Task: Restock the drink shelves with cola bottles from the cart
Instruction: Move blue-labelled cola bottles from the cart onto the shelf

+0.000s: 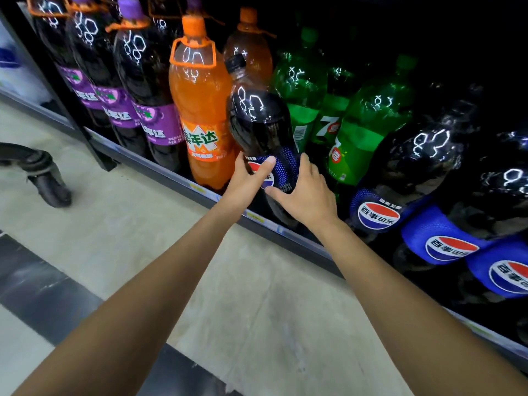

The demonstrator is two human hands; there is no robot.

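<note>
A large cola bottle (261, 130) with a black cap and a blue label stands tilted at the front of the low shelf (288, 234), between an orange soda bottle (201, 110) and the green bottles (368, 130). My left hand (248, 178) grips its label from the left, thumb across the front. From the right, my right hand (305, 192) holds its lower body. More cola bottles (411, 172) with the same blue labels fill the shelf to the right. The cart's body is out of view.
Purple-labelled dark soda bottles (128, 90) line the shelf's left part. A black caster wheel (48, 185) on its strut stands on the pale floor at the left. A dark floor stripe (51, 290) runs across the lower left.
</note>
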